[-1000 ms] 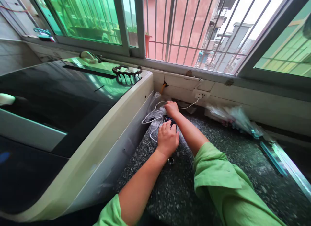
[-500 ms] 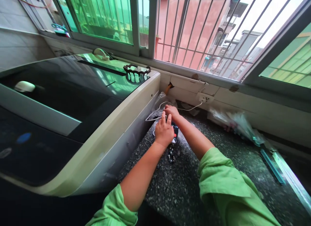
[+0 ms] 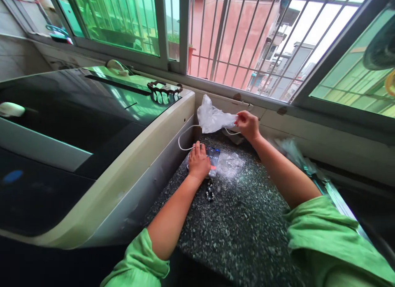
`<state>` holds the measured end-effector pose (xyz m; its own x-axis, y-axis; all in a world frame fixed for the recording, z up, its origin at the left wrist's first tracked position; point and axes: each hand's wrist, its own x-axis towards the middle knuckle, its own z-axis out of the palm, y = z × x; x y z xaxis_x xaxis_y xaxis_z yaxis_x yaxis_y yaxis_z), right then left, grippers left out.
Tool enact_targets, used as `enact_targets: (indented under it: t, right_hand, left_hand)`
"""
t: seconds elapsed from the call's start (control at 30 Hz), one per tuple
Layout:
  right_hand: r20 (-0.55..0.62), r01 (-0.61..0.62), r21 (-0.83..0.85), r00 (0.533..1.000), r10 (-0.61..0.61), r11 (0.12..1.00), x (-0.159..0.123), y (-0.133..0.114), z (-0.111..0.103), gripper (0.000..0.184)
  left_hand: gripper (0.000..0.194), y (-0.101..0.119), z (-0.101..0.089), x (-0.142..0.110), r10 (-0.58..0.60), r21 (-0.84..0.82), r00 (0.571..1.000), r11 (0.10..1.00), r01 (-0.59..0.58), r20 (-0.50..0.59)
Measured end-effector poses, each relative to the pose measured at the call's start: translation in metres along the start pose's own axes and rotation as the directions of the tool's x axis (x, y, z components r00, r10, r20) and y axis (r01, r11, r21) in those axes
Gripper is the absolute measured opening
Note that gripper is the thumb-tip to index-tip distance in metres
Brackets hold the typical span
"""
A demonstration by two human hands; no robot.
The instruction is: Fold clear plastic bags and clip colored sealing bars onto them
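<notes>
My left hand (image 3: pixel 198 160) rests palm down on a phone (image 3: pixel 213 160) with a lit screen, which lies on the speckled dark counter (image 3: pixel 240 221). A white cable (image 3: pixel 185 140) loops from the phone toward the wall. My right hand (image 3: pixel 247 124) is raised near the wall and pinches a crumpled clear plastic bag (image 3: pixel 212 117), holding it up above the counter. A beaded strap (image 3: pixel 210 192) lies just below the phone.
A washing machine (image 3: pixel 92 126) with a dark glass lid stands to the left, with a brown hair claw (image 3: pixel 165 88) on its top. A wall socket strip runs under the barred window (image 3: pixel 234 36). More plastic wrapping (image 3: pixel 291 151) lies at the counter's right.
My right hand has left the phone and lifted the plastic bag up to the right. My left hand stays on the phone.
</notes>
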<state>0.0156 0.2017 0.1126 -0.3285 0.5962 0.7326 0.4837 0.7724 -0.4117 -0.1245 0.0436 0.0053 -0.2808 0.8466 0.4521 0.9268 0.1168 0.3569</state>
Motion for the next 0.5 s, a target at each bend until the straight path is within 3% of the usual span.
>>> enact_targets:
  t: [0.1, 0.17, 0.27, 0.4, 0.5]
  right_hand:
    - [-0.176, -0.021, 0.140, 0.983, 0.046, 0.990, -0.005, 0.002, -0.033, 0.014]
    - [-0.122, -0.010, 0.111, 0.992, 0.023, 0.994, -0.016, 0.000, -0.054, 0.014]
    - [0.048, 0.031, 0.017, 0.998, -0.032, 0.999, -0.037, -0.008, -0.080, 0.015]
    - [0.057, 0.044, -0.028, 0.997, -0.043, 0.999, -0.058, -0.016, -0.099, 0.018]
    - [0.075, 0.041, -0.048, 0.996, -0.038, 0.998, -0.070, -0.017, -0.101, 0.018]
  left_hand:
    - [0.052, 0.000, 0.001, 0.000, 0.015, 0.000, 1.000, 1.000, -0.015, -0.011]
    - [0.054, 0.001, 0.001, 0.001, 0.019, -0.010, 1.000, 1.000, -0.019, -0.017]
    - [0.056, 0.004, -0.004, 0.001, 0.007, -0.056, 1.000, 0.998, -0.008, -0.009]
    - [0.042, 0.008, -0.021, -0.004, 0.068, -0.256, 0.994, 0.963, -0.088, -0.087]
    - [0.037, 0.012, -0.034, -0.004, 0.069, -0.473, 0.979, 0.867, -0.155, -0.194]
